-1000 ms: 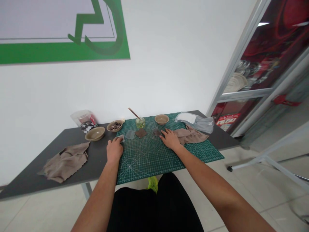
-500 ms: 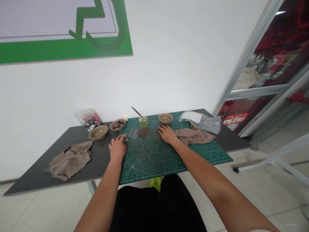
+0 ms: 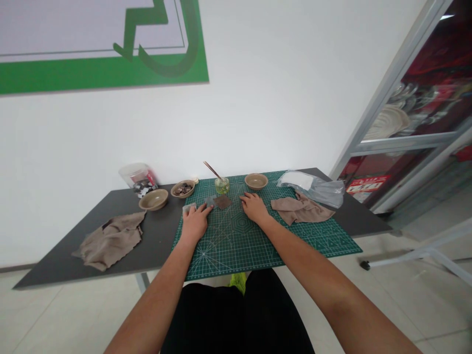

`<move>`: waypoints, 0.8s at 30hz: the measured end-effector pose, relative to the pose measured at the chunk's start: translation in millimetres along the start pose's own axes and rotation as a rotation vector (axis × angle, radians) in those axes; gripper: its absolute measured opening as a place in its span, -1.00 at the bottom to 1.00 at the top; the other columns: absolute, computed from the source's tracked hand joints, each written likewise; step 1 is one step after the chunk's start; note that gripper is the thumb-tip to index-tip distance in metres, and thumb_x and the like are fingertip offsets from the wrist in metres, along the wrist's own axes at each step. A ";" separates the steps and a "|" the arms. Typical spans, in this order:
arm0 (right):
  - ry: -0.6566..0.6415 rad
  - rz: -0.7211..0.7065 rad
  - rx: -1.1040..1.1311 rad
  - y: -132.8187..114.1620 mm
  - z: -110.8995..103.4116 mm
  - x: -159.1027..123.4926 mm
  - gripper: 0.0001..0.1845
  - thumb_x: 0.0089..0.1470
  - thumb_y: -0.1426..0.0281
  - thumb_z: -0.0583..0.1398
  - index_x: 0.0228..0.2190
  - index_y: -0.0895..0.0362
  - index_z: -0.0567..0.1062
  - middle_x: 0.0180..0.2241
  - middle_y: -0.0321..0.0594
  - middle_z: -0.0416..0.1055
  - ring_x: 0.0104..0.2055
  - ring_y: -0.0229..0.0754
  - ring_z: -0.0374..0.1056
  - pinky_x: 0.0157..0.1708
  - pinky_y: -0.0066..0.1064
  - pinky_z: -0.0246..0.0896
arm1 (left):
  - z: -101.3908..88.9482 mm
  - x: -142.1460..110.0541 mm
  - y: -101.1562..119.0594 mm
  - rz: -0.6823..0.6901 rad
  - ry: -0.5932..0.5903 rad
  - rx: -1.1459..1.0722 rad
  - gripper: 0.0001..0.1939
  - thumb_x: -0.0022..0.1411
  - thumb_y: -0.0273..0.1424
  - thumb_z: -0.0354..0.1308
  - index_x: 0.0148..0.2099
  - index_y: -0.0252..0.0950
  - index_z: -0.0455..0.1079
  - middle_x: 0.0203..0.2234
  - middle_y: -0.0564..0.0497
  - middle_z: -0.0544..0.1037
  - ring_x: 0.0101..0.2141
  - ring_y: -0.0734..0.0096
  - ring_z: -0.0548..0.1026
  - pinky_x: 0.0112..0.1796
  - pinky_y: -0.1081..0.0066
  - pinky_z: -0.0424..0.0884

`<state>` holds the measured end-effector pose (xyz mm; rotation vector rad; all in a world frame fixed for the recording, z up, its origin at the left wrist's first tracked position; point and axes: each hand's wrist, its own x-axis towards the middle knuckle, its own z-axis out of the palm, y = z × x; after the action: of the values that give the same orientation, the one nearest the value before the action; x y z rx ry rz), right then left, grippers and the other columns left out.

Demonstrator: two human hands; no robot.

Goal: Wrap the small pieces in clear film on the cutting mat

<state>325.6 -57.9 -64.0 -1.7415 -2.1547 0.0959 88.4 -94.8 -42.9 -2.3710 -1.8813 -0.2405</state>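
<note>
My left hand lies flat on the green cutting mat, fingers stretched toward a small grey square tile and touching it. A pale tile peeks out beside the thumb. A brown square tile lies just past the fingertips. My right hand rests open on the mat with its fingers over another small dark tile, mostly hidden. A small glass jar with greenish liquid and a stick stands behind the tiles.
On the dark table stand two tan bowls, a bowl of dark pieces and a plastic tub. Tan cloths lie at left and right. A plastic bag sits back right. A glass cabinet stands to the right.
My left hand has slid right from the mat's left edge onto the mat, reaching the grey tile. My right hand has stayed over its tile. The view has shifted slightly.
</note>
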 end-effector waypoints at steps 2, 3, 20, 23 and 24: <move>0.024 0.054 -0.006 -1.2 -0.9 0.6 -0.56 0.21 0.39 -0.08 0.04 0.09 0.40 0.17 -0.10 0.21 0.16 0.05 0.09 0.10 -0.07 -0.04 | 0.6 1.2 -0.6 -0.012 -0.019 -0.024 -0.47 0.26 -0.49 -0.20 0.19 0.00 0.26 0.17 0.00 0.31 -0.04 0.03 0.26 -0.06 0.02 0.11; 0.053 0.062 -0.014 -3.3 -1.9 -0.2 -0.56 0.21 0.38 -0.07 0.05 0.09 0.39 0.18 -0.11 0.20 0.19 0.07 0.05 0.13 -0.03 -0.10 | 0.6 1.4 -0.8 -0.020 -0.021 -0.035 -0.48 0.26 -0.49 -0.20 0.18 -0.01 0.27 0.16 -0.01 0.32 -0.04 0.03 0.25 -0.05 0.02 0.10; 0.043 -0.177 0.107 -41.9 20.5 10.7 -0.65 0.22 0.38 0.01 -0.06 0.19 0.48 0.00 -0.07 0.40 0.03 -0.09 0.23 0.06 -0.26 0.05 | 9.6 1.2 -6.6 -0.019 0.027 -0.060 -0.47 0.21 -0.53 -0.18 0.13 -0.03 0.33 0.13 -0.01 0.35 -0.03 0.04 0.26 -0.06 0.03 0.12; 0.056 -0.096 0.150 -44.3 19.7 13.9 -0.68 0.17 0.29 0.10 -0.08 0.10 0.48 -0.05 -0.11 0.43 0.03 -0.05 0.23 0.04 -0.20 0.07 | 8.7 0.6 -6.4 -0.012 0.029 -0.059 -0.48 0.23 -0.52 -0.19 0.14 -0.03 0.32 0.13 -0.02 0.35 -0.03 0.04 0.27 -0.06 0.04 0.11; 0.055 -0.065 0.177 -45.4 19.8 15.7 -0.70 0.15 0.29 0.13 -0.10 0.10 0.49 -0.08 -0.12 0.44 0.02 -0.06 0.24 0.04 -0.21 0.08 | 8.3 0.4 -6.3 -0.010 0.029 -0.059 -0.48 0.23 -0.52 -0.20 0.14 -0.03 0.32 0.13 -0.02 0.35 -0.04 0.04 0.27 -0.06 0.04 0.11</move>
<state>274.3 -50.2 -66.0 -1.5561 -2.0933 0.2126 82.8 -91.4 -51.0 -2.3824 -1.8992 -0.3343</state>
